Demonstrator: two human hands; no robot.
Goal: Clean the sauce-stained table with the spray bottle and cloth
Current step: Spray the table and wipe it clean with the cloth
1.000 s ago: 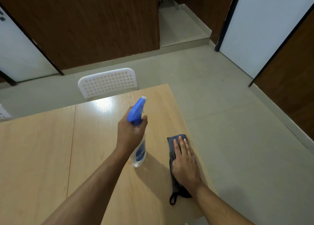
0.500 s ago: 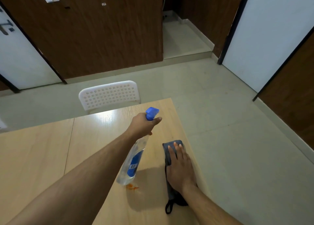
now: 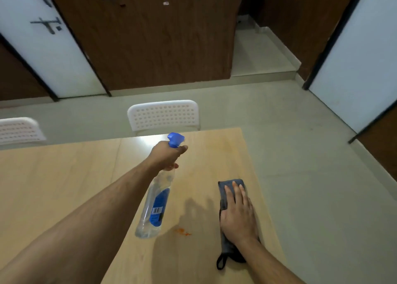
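Overhead, the person's left hand (image 3: 166,157) is gripping the neck of the spray bottle (image 3: 154,204), fingers (image 3: 181,148) curled round it just under the blue trigger head (image 3: 175,139), and holding it tilted in the air above the wooden surface (image 3: 64,180) with its clear base hanging toward the viewer. Just right of that base, a small orange sauce stain (image 3: 182,231) is sitting on the surface, and a fainter orange smear (image 3: 225,148) is showing nearer the far right corner. The right hand (image 3: 238,215) is lying flat on the folded grey cloth (image 3: 224,197) near the surface's right edge, its fingers (image 3: 236,192) straight and close together, pressing down rather than gripping; the cloth's dark loop (image 3: 221,262) is trailing out behind the wrist. Beyond the far edge, a white perforated chair (image 3: 163,115) is standing, with a second chair (image 3: 19,130) off to the left.
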